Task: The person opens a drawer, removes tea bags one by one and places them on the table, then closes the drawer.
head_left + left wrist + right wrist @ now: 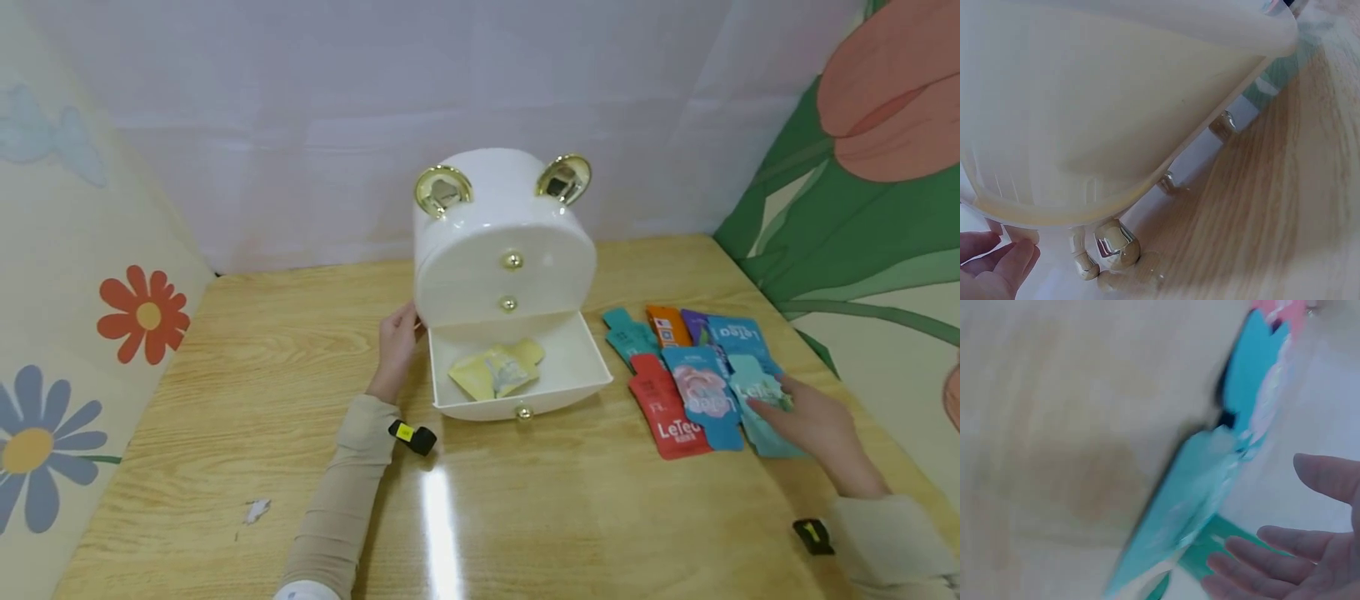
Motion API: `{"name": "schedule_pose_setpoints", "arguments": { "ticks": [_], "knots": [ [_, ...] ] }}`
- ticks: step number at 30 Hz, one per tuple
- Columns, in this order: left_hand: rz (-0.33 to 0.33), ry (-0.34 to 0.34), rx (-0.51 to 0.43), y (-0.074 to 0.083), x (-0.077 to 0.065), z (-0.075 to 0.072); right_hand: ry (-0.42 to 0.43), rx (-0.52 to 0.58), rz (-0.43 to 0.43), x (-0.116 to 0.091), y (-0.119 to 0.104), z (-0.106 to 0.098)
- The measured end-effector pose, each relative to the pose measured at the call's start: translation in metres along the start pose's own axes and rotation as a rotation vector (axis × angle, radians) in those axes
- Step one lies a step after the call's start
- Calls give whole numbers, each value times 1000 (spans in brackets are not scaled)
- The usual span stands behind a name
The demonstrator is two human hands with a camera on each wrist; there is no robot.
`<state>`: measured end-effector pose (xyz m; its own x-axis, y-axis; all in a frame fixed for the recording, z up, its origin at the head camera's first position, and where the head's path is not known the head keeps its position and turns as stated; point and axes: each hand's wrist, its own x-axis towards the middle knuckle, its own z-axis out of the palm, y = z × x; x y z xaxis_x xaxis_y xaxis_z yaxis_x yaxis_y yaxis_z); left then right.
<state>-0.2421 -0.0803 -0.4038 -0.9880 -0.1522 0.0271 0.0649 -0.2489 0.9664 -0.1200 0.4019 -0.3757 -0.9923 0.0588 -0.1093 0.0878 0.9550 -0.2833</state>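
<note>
A white drawer box (504, 275) with gold round ears stands mid-table. Its bottom drawer (566, 371) is pulled out and holds yellow packets (480, 373). At the box's left side is my left hand (397, 346); in the left wrist view its fingers (1019, 259) rest at the edge of the white box. My right hand (817, 429) hovers by a mint LeTea packet (765, 433) on the right. Thumb and fingers are spread apart beside that mint packet (1179, 500) in the right wrist view, with nothing held.
Near the mint packet lie a red packet (667, 421), a blue packet with a pink flower (701, 392), a teal one (630, 336), an orange one (667, 323) and others overlapping. A torn scrap (257, 510) lies at the front left. Painted walls flank the table.
</note>
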Motion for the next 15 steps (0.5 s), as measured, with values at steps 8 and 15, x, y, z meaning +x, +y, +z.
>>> {"name": "schedule_pose_setpoints", "arguments": {
  "ticks": [8, 15],
  "knots": [
    [-17, -11, 7, 1, -1, 0, 110, 54, -126, 4, -54, -8],
    [-14, -24, 12, 0, 0, -2, 158, 121, -273, 5, -99, -15]
  ]
}}
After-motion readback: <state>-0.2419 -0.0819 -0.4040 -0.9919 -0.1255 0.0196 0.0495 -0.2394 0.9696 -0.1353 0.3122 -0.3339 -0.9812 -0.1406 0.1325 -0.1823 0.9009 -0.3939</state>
